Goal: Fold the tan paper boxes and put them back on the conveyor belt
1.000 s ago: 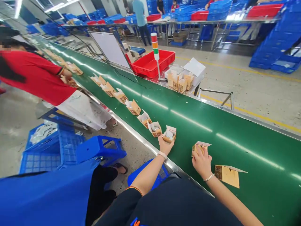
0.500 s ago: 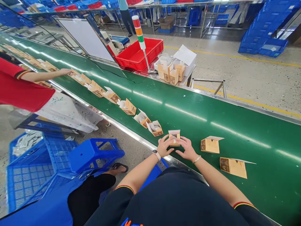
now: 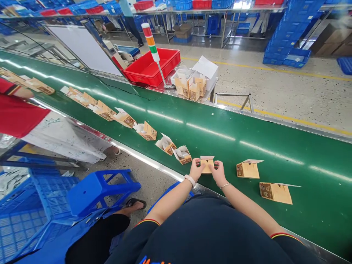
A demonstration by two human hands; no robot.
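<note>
We see the green belt (image 3: pixel 316 205) running across the view; every place here is told from it. Beyond its far edge sits a red tray (image 3: pixel 137 76), and off its near edge stands a blue stool (image 3: pixel 88 192), both well apart from our hands.

On the belt, to our left, a slanting row of open cartons shows pale contents. The nearest open carton (image 3: pixel 182 155) lies just beside our left wrist; a sideways swing of that arm could, we judge, tip it and spill what it holds. On the belt to our right rest an upper carton (image 3: pixel 249 170) and a lower carton (image 3: pixel 277 192), flaps jutting out; a careless sweep of the right forearm might knock the lower one askew or bend its flap.

The middle carton (image 3: pixel 206 167) is between our hands, near the belt's near edge, so an uneven push towards us could send it over.

Our left hand (image 3: pixel 196 169) and right hand (image 3: pixel 219 172) grip its opposite sides, fingers curled and set a carton's width apart, thumbs on the notched panel. Too hard a squeeze could buckle the card.

Smallest is its raised flap (image 3: pixel 207 158), free of the fingers; it could crease if pressed off-line.
</note>
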